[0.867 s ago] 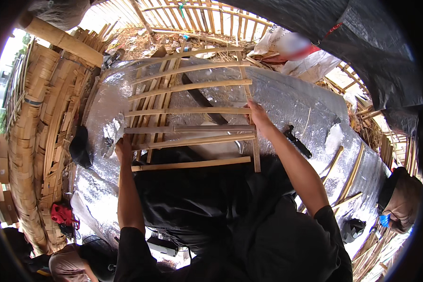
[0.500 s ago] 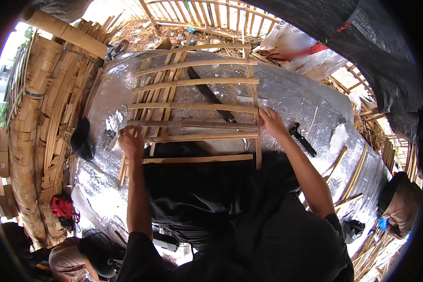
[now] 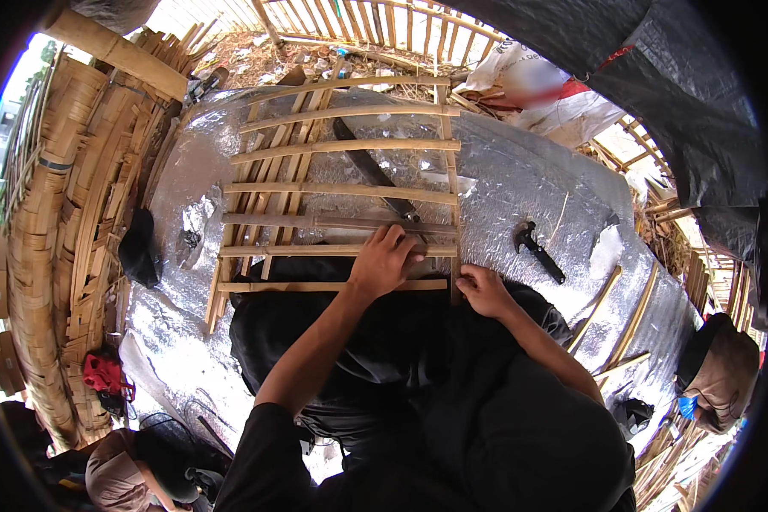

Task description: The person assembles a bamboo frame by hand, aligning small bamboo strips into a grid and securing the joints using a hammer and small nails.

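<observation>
Black top (image 3: 384,478), short black sleeves (image 3: 266,450), creased black legwear (image 3: 324,333), bare forearms (image 3: 314,354), bare hands (image 3: 379,266)

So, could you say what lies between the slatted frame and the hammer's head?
In the head view, only bare silver sheet lies between frame and hammer's head.

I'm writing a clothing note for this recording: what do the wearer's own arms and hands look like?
The left hand and right hand are bare, with no gloves. The forearms are uncovered too, with no watch or bracelet visible. Plain black sleeves end near the elbows.
</observation>
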`<state>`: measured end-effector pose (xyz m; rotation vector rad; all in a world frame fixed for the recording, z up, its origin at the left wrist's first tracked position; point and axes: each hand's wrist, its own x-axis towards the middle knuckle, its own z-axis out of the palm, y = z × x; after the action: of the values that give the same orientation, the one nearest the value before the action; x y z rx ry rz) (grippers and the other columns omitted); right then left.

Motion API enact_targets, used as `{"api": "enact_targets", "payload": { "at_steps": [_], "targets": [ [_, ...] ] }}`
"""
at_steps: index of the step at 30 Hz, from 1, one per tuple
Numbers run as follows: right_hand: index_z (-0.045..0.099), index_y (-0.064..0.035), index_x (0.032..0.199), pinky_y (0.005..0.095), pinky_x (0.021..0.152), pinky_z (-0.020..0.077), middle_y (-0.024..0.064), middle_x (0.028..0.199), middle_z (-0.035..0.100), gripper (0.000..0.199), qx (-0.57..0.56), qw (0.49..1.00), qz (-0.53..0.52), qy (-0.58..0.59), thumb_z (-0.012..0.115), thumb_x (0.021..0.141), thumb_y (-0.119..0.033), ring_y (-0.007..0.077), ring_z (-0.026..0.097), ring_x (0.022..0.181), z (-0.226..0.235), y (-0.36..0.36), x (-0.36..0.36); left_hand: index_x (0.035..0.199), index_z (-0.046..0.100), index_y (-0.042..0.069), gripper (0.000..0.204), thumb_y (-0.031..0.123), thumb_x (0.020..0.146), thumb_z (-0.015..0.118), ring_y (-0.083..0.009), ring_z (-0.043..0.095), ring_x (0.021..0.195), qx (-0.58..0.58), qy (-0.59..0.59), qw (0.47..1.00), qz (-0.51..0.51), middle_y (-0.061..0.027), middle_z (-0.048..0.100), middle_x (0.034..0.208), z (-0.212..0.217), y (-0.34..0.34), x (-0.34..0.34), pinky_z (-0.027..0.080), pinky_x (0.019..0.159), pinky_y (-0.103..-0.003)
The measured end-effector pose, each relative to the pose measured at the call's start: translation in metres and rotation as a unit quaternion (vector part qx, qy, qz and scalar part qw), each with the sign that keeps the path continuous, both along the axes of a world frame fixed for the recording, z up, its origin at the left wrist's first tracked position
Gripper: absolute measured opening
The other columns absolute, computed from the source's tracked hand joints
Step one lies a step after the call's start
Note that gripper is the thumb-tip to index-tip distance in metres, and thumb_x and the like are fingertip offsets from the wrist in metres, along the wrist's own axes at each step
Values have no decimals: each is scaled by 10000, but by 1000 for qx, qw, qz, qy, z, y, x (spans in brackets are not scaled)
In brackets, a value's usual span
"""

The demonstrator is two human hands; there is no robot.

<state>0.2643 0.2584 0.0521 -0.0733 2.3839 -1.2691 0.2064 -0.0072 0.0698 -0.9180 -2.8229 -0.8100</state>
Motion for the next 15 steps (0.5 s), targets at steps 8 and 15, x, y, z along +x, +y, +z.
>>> {"api": "enact_targets", "payload": {
  "at_steps": [8,15],
  "targets": [
    [599,1,995,484,734,507,216,849,656,164,-7,997,-11,72,640,916,-137,412,660,811,-5,-6,10,1007,589,74,235,238,897,716,-340,660,740,19,-41,997,-59,-85,540,1060,-12,-5,-3,556,587,-456],
    [560,8,1050,519,752,505,231,892,659,197,4,991,-4,135,634,913,-114,457,641,842,-16,-12,15,995,602,85,221,237,888,720,-318,667,781,25,-37,997,-59,-81,548,1043,-18,-5,-1,552,596,-451]
  ]
}}
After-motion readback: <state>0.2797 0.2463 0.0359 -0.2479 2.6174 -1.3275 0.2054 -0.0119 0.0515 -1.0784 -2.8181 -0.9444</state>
